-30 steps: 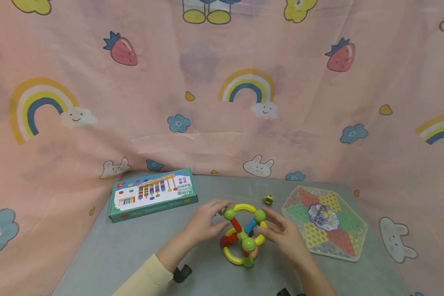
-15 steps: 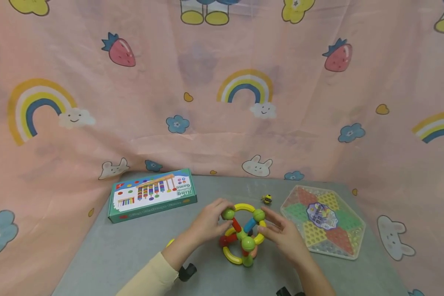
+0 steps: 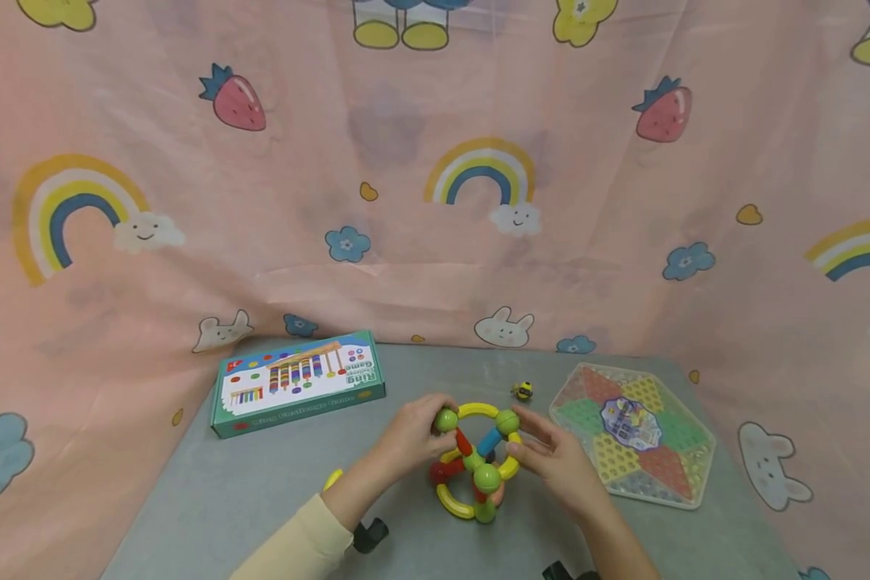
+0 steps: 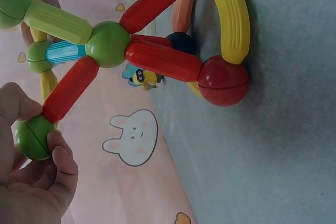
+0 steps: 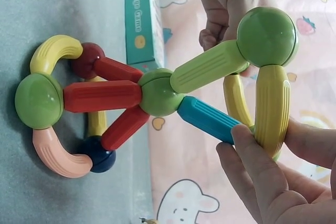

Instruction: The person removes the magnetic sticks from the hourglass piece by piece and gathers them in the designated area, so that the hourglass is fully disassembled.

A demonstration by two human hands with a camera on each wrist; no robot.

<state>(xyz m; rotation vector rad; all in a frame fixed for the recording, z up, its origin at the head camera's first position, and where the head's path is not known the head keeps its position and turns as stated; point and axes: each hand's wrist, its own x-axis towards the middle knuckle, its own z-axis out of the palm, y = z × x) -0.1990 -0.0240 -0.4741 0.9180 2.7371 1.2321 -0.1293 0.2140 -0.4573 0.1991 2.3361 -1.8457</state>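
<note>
A magnetic ball-and-stick structure (image 3: 486,478) stands on the grey table between the two hands. Its central green ball (image 4: 107,44) joins red, blue and light green sticks, and curved yellow pieces (image 4: 229,19) link the outer balls. My left hand (image 3: 415,433) pinches the upper left green ball (image 4: 34,137) between thumb and fingers. On the other side, my right hand (image 3: 557,461) grips the upper right corner, with fingers at the blue stick (image 5: 209,119) and the curved yellow piece. That corner's green ball is mostly hidden by the hand in the right wrist view.
A green Ring Challenge Game box (image 3: 300,385) lies at the back left. To the right rests a hexagonal board (image 3: 634,435) with coloured pegs. A small bee figure (image 3: 524,391) stands behind the structure; a yellow piece (image 3: 333,478) shows beside my left forearm.
My left hand has moved slightly right and its fingers have closed round the upper left green ball. A yellow piece has come into view behind the left forearm. The right hand stays put.
</note>
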